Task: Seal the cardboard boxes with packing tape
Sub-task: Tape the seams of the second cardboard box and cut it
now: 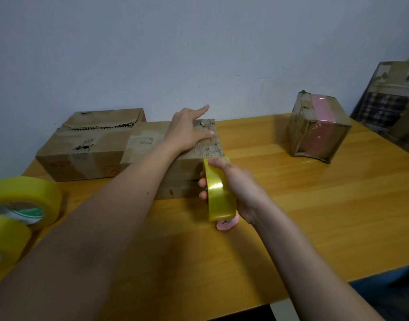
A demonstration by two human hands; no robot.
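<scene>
The cardboard box (175, 158) lies on the table (314, 216), its near face partly hidden behind our forearms. Our left hand (187, 133) presses flat on its top, fingers straight. Our right hand (231, 184) grips the tape roll (218, 193) at the box's front edge, its grip clamped round it.

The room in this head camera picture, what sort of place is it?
Probably a makeshift packing spot in a plain room, not a warehouse: worn cardboard boxes on a wooden table against a bare wall, with spare tape rolls at the side.
</scene>
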